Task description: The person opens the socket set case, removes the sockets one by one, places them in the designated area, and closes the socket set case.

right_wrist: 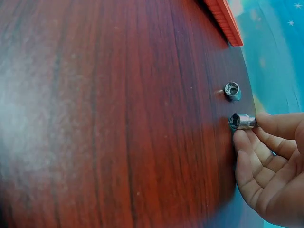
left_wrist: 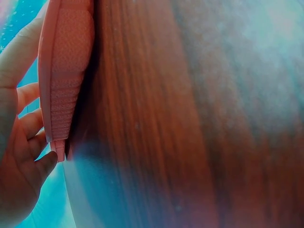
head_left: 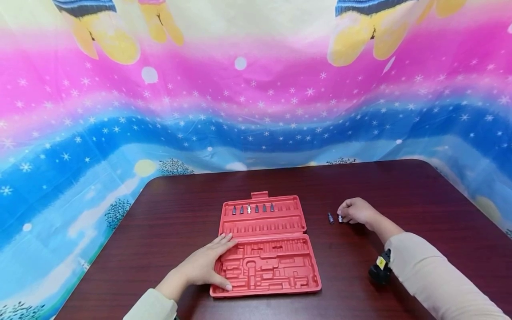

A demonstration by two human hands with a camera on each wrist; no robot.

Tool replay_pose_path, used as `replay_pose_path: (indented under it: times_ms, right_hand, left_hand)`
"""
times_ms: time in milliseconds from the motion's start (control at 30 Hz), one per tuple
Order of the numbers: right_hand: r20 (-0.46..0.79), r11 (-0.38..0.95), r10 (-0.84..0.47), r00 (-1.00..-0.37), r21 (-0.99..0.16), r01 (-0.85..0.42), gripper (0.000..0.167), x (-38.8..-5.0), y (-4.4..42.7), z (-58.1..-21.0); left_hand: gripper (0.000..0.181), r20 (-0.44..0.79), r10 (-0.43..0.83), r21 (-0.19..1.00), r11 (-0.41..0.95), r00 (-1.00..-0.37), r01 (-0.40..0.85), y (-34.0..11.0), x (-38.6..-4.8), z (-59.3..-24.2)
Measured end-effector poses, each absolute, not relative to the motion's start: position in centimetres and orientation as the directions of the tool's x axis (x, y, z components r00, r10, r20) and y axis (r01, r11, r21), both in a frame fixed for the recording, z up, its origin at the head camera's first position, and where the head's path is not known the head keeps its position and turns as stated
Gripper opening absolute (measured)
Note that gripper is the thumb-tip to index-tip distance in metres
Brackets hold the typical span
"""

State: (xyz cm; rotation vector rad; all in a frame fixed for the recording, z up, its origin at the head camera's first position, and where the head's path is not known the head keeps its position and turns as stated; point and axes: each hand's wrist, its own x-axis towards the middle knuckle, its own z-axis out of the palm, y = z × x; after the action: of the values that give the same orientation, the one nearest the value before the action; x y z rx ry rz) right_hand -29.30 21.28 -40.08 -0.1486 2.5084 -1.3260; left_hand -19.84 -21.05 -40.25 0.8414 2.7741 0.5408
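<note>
An open red tool case (head_left: 316, 262) lies on the table, its lid side away from me. Across the left edge of its near half rests my left hand (head_left: 202, 266), fingers extended over the moulded tray and thumb along the near left part. In the left wrist view that hand (left_wrist: 21, 161) shows beside the case's side wall (left_wrist: 69, 52). To the right of the case, my right hand (head_left: 358, 211) pinches a small silver bit socket (right_wrist: 243, 121) between thumb and fingers, low at the tabletop. Another bit socket (head_left: 330, 218) stands just left of it, apart from the fingers.
Several bit sockets (head_left: 257, 209) stand in a row in the upper slots of the case's far half. The dark wooden table (head_left: 180, 209) has a rounded far edge with a patterned cloth (head_left: 256, 111) behind. A black wrist device (head_left: 380, 268) hangs below the right sleeve.
</note>
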Motion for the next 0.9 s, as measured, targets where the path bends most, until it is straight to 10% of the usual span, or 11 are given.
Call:
replay_pose_path:
  times_ms: [900]
  right_hand:
    - [-0.224,0.628,-0.119,-0.967,-0.772,0.102,0.013,-29.9,20.1,-40.1]
  left_hand:
    - [0.101,-0.087,0.559,0.405,0.776,-0.824,0.483,-21.1,-20.0,-40.3]
